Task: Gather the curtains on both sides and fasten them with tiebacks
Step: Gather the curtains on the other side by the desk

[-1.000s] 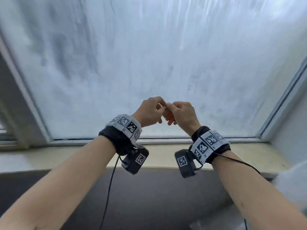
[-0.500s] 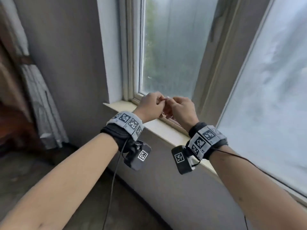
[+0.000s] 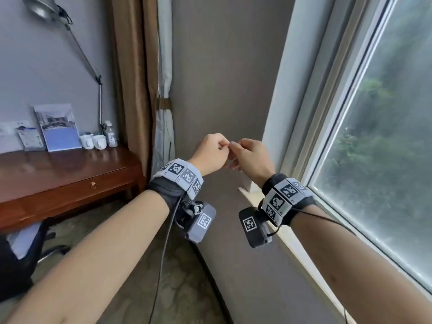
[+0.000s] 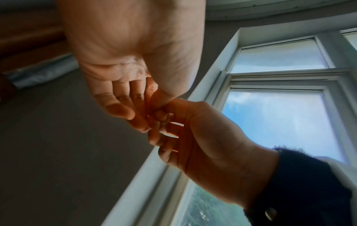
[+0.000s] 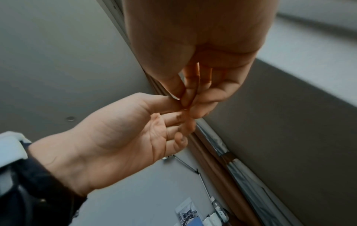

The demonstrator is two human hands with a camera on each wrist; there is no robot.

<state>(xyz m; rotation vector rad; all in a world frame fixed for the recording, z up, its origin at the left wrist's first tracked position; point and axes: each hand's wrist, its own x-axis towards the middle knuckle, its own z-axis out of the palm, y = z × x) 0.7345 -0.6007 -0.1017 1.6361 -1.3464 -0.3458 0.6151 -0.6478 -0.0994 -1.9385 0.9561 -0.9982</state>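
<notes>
Left hand [image 3: 211, 154] and right hand [image 3: 252, 157] meet fingertip to fingertip, fingers curled; whether they pinch anything cannot be told. The gathered curtain [image 3: 163, 127] hangs vertical up-left of both hands, already banded by its tieback [image 3: 163, 104]. Left hand is nearer; reach judged leftward and up
</notes>
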